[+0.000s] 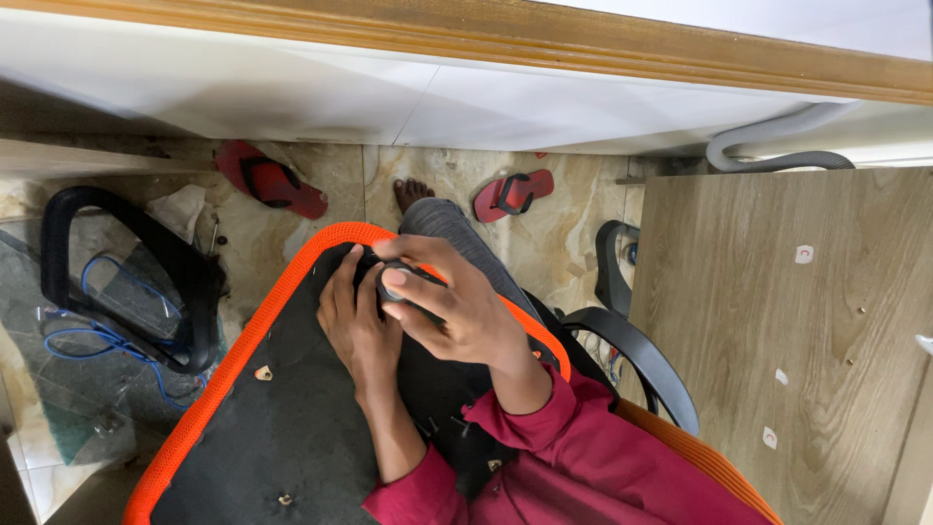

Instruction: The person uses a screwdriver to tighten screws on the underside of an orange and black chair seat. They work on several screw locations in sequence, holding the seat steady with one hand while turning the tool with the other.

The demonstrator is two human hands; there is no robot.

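Observation:
A chair seat (253, 428) with an orange mesh rim and a black underside lies across my lap, bottom up. My left hand (352, 321) rests flat on the black underside near its far end. Over it, my right hand (449, 301) is closed around a small dark rounded part (397, 282) pressed against the seat. Both sleeves are dark red. Several small screws and brackets show on the black underside.
A black chair armrest frame (126, 282) with blue cable lies on the floor at left. Another black armrest (641, 360) sits by my right side. A wooden board (797, 340) stands at right. Two red sandals (272, 180) lie on the tiled floor ahead, below a white wall.

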